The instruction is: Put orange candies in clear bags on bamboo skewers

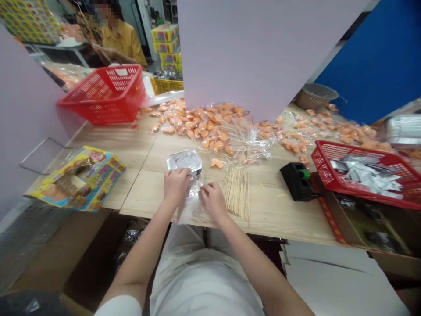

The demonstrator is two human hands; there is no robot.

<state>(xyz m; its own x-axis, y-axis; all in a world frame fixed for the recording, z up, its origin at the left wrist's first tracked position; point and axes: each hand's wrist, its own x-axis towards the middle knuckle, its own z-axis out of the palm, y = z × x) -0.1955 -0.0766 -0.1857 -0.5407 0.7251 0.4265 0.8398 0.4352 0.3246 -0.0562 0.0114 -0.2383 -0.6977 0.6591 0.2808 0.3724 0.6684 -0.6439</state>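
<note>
A clear plastic bag (190,210) lies at the table's front edge in front of me. My left hand (176,186) is closed on the bag's upper left side, fingertips against a foil tray (184,161). My right hand (213,198) pinches the bag's right edge with bent fingers. Whether the tray sits partly inside the bag, I cannot tell. Just right of my right hand lies a row of thin wooden sticks (237,188). Beyond the tray spreads a heap of small bagged orange pieces (204,125).
A red basket (101,96) stands at the back left, with printed yellow packaging sheets (79,177) nearer. Rightward are a black tape dispenser (297,181) and a red basket (362,153) of silvery packets. A grey partition (256,52) rises behind; a person in yellow (123,39) is beyond.
</note>
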